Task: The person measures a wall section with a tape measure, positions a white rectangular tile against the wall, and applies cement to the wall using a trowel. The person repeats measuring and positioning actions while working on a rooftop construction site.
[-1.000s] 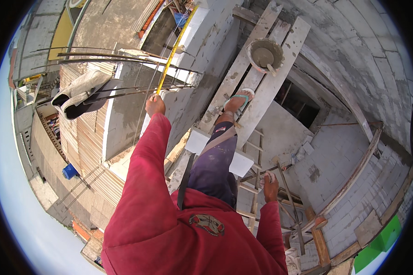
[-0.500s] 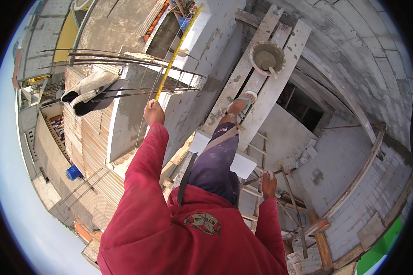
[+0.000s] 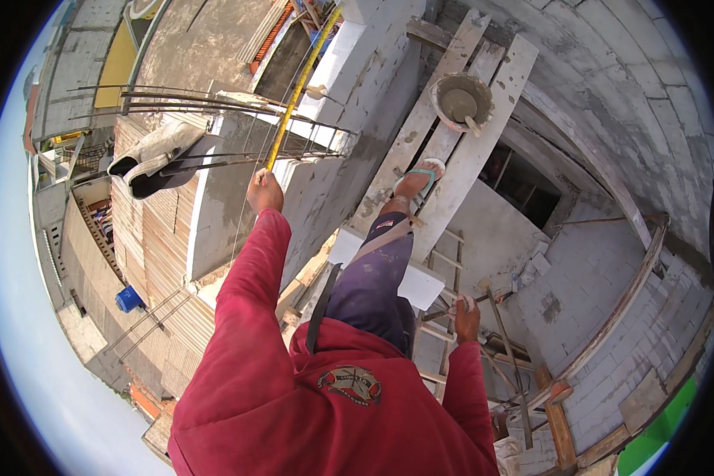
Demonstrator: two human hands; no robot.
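My left hand [image 3: 264,191] is closed on the lower end of a yellow tape measure blade [image 3: 301,89], which stretches away along the white wall top [image 3: 339,65]. Thin steel rebar rods [image 3: 238,107] cross beside and beneath the tape, and a taut string runs near my hand. On the right, my right hand [image 3: 466,319] hangs low with its fingers curled beside the wooden ladder-like frame [image 3: 444,337]; whatever is in it, if anything, is too small to tell. My foot in a green-strapped sandal [image 3: 418,179] rests on the wooden planks [image 3: 484,159].
A bucket of grey mortar [image 3: 460,101] with a tool handle sticking out stands on the planks. Beyond them the drop leads to a lower room with block walls [image 3: 583,278]. Grey cloth-like covers [image 3: 155,159] hang on the rebar at left, above corrugated roofs [image 3: 147,254].
My left hand has shifted very slightly left and up, and the tape's far part has swung a little leftward. My right hand is nearly still.
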